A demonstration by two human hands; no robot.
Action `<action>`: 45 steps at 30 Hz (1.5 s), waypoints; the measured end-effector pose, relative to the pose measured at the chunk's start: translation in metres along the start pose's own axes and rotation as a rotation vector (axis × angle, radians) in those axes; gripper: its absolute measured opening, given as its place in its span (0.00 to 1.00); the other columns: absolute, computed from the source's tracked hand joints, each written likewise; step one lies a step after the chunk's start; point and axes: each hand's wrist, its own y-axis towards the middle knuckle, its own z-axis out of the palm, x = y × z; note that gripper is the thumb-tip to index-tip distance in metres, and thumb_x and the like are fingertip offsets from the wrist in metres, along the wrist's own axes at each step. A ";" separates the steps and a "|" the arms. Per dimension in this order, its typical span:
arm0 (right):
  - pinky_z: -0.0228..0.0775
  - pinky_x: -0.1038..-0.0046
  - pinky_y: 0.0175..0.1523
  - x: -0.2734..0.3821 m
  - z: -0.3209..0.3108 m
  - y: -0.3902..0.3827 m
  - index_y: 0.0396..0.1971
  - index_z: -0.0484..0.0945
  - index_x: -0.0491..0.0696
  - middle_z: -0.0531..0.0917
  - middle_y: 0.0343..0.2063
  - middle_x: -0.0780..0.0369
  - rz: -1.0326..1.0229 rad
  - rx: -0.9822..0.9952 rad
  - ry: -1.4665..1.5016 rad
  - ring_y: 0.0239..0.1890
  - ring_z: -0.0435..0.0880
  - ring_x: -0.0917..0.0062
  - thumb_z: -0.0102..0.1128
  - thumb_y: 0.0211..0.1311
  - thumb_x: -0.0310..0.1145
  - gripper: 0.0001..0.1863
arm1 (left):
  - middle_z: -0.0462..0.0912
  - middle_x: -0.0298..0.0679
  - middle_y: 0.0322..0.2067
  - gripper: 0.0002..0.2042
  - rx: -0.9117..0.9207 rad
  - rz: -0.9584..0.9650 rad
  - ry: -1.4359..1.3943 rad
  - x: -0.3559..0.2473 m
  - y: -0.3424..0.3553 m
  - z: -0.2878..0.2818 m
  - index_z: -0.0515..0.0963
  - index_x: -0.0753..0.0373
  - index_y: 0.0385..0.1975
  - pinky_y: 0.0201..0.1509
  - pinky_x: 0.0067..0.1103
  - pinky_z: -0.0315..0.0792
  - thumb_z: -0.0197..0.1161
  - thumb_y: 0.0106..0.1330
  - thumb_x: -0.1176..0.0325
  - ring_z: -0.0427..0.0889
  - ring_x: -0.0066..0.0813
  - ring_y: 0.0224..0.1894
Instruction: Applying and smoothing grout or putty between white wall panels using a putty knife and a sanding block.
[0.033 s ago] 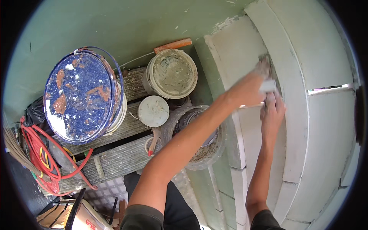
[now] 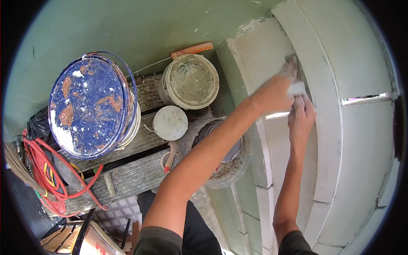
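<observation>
My left hand (image 2: 274,94), smeared by motion, is closed at a gap between the pale wall panels (image 2: 325,102). A small white block-like piece (image 2: 296,88) sticks out from its side; its kind cannot be made out. Just below, my right hand (image 2: 301,112) has its fingers closed against the lower end of that piece. Past the left fingers is a dark grey-brown patch (image 2: 290,58), partly hidden by the hand. My left forearm crosses over a round grey tub (image 2: 244,168) with crumbly brown residue inside.
A blue paint-splashed lid (image 2: 93,110) tops a bucket at left on wooden planks (image 2: 127,174). Nearby stand a bucket of greyish paste (image 2: 193,80) and a small white-lidded pot (image 2: 170,123). A brush (image 2: 171,156), red hose (image 2: 40,170) and orange bar (image 2: 192,50) lie around them.
Both hands and the white piece have moved slightly farther up along the panel gap. The buckets and the rest are unmoved.
</observation>
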 end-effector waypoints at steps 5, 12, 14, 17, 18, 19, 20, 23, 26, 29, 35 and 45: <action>0.56 0.77 0.25 -0.001 0.023 0.000 0.42 0.81 0.37 0.72 0.22 0.67 -0.048 -0.023 0.109 0.21 0.64 0.86 0.47 0.72 0.36 0.17 | 0.82 0.65 0.37 0.17 -0.059 -0.051 -0.091 0.021 0.005 -0.005 0.81 0.75 0.39 0.50 0.42 0.76 0.62 0.50 0.71 0.82 0.61 0.46; 0.65 0.75 0.32 0.010 0.042 0.044 0.55 0.78 0.36 0.78 0.25 0.62 -0.140 -0.054 -0.006 0.24 0.70 0.82 0.47 0.71 0.35 0.22 | 0.82 0.65 0.37 0.18 -0.038 -0.079 -0.039 0.028 0.035 -0.024 0.82 0.70 0.42 0.50 0.39 0.78 0.62 0.51 0.69 0.82 0.62 0.44; 0.65 0.73 0.32 0.017 0.049 0.027 0.56 0.77 0.34 0.79 0.26 0.59 -0.099 -0.029 0.060 0.23 0.70 0.82 0.48 0.70 0.35 0.23 | 0.83 0.64 0.35 0.18 -0.108 0.059 -0.055 0.043 0.025 -0.030 0.82 0.69 0.41 0.48 0.39 0.78 0.62 0.51 0.68 0.83 0.61 0.42; 0.65 0.71 0.31 0.002 0.046 0.041 0.57 0.76 0.34 0.78 0.25 0.58 -0.008 0.028 0.061 0.22 0.70 0.81 0.48 0.71 0.36 0.23 | 0.83 0.63 0.34 0.17 -0.131 0.088 0.016 0.039 0.028 -0.023 0.82 0.69 0.40 0.46 0.40 0.78 0.62 0.50 0.68 0.83 0.62 0.40; 0.64 0.71 0.29 -0.015 0.049 0.066 0.58 0.76 0.35 0.77 0.23 0.59 -0.147 -0.045 -0.013 0.22 0.70 0.81 0.49 0.71 0.36 0.24 | 0.83 0.63 0.34 0.17 -0.126 0.089 -0.009 0.028 0.037 -0.025 0.82 0.69 0.40 0.46 0.40 0.78 0.62 0.50 0.68 0.83 0.62 0.40; 0.63 0.71 0.28 -0.027 0.048 0.075 0.58 0.76 0.36 0.76 0.22 0.61 -0.281 -0.107 -0.084 0.21 0.70 0.81 0.49 0.71 0.37 0.24 | 0.83 0.62 0.36 0.18 -0.072 -0.032 -0.004 0.018 0.048 -0.041 0.81 0.69 0.42 0.49 0.38 0.77 0.63 0.53 0.66 0.83 0.60 0.42; 0.63 0.71 0.28 -0.024 0.047 0.064 0.58 0.76 0.36 0.76 0.22 0.61 -0.271 -0.103 -0.088 0.21 0.70 0.81 0.49 0.71 0.37 0.24 | 0.83 0.61 0.38 0.18 -0.019 -0.153 0.016 0.014 0.050 -0.055 0.80 0.68 0.44 0.51 0.37 0.76 0.63 0.56 0.65 0.82 0.59 0.45; 0.61 0.70 0.28 -0.011 0.054 0.006 0.54 0.77 0.35 0.69 0.19 0.64 -0.046 0.021 0.092 0.21 0.68 0.80 0.49 0.73 0.40 0.23 | 0.85 0.53 0.29 0.19 -0.262 -0.270 0.026 0.020 0.026 -0.066 0.80 0.73 0.41 0.43 0.36 0.80 0.63 0.54 0.64 0.85 0.54 0.31; 0.63 0.70 0.30 -0.054 0.031 -0.095 0.56 0.75 0.33 0.74 0.22 0.61 0.065 0.047 0.210 0.25 0.71 0.79 0.49 0.72 0.39 0.25 | 0.84 0.47 0.33 0.21 -0.473 -0.717 -0.456 0.010 0.014 -0.073 0.76 0.69 0.51 0.43 0.35 0.79 0.60 0.66 0.59 0.82 0.47 0.36; 0.59 0.75 0.24 -0.057 0.004 -0.183 0.63 0.69 0.33 0.69 0.19 0.64 0.307 0.232 0.192 0.19 0.67 0.83 0.48 0.73 0.37 0.27 | 0.81 0.43 0.34 0.20 -0.662 -0.615 -0.703 0.017 0.030 -0.060 0.73 0.68 0.53 0.41 0.33 0.80 0.57 0.72 0.57 0.80 0.39 0.36; 0.53 0.81 0.17 -0.065 -0.029 -0.264 0.67 0.66 0.36 0.74 0.21 0.66 0.599 0.224 0.406 0.13 0.64 0.87 0.51 0.72 0.39 0.30 | 0.84 0.51 0.40 0.18 -0.789 -0.362 -0.153 0.021 0.099 -0.038 0.76 0.70 0.47 0.44 0.36 0.78 0.53 0.74 0.58 0.82 0.44 0.41; 0.54 0.80 0.17 -0.087 -0.052 -0.312 0.66 0.66 0.35 0.74 0.22 0.64 0.832 0.217 0.499 0.13 0.66 0.85 0.51 0.71 0.36 0.29 | 0.82 0.63 0.32 0.13 -0.573 -0.383 0.051 0.006 0.065 0.010 0.74 0.72 0.33 0.47 0.44 0.75 0.60 0.71 0.65 0.82 0.64 0.41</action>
